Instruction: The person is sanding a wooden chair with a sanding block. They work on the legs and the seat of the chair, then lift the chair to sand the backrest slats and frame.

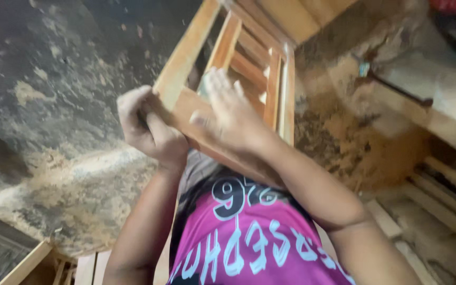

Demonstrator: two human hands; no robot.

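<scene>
Against the lap, a slatted wooden frame is being held tilted, its lower corner being pressed toward the pink printed shirt while its far end is being pointed away over the dusty floor. The left hand is being kept closed around the frame's outer rail near the corner, fingers wrapped under the wood. The right hand is being laid flat on the bottom rail, fingers spread and not curled; something pale seems to be tucked under the fingertips, though the blur makes it impossible to tell what.

The frame is judged to be stiff and moderately light, being made of thin bare timber joined at the corners. Its raw surface is likely being felt as dry and grippy rather than slippery, with splinters possible along the edges. The thin slats are probably the weak points, so the thick outer rails, close to a joint, are judged the soundest places to be gripped.

Sawdust is being seen heaped beside the frame, and more timber pieces are lying to the right.
</scene>
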